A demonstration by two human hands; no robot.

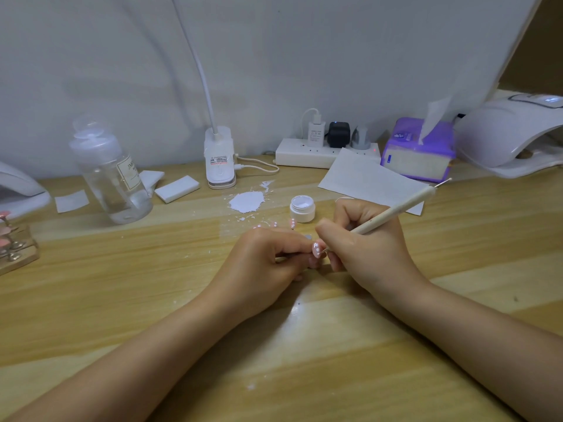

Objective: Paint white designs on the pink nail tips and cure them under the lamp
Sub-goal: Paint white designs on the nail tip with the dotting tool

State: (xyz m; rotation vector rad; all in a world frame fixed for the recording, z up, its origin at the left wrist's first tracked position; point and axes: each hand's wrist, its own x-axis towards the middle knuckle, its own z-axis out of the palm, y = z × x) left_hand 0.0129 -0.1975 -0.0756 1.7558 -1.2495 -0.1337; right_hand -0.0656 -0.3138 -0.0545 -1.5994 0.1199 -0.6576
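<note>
centre of frame: the left hand (268,257) pinches a pink nail tip (316,250) dotted white; the right hand (362,239) has its fingers curled round a dotting pen (393,212), tip touching the nail. just above, three dotted nail tips (274,224) lie beside an open white jar (302,208) and a paint spill (246,201). curing lamp (511,132) at the upper right edge, well apart. bare desk (122,300) spreads lower left; bottle (109,175) and nail stand (12,242) crowd the left edge.
</note>
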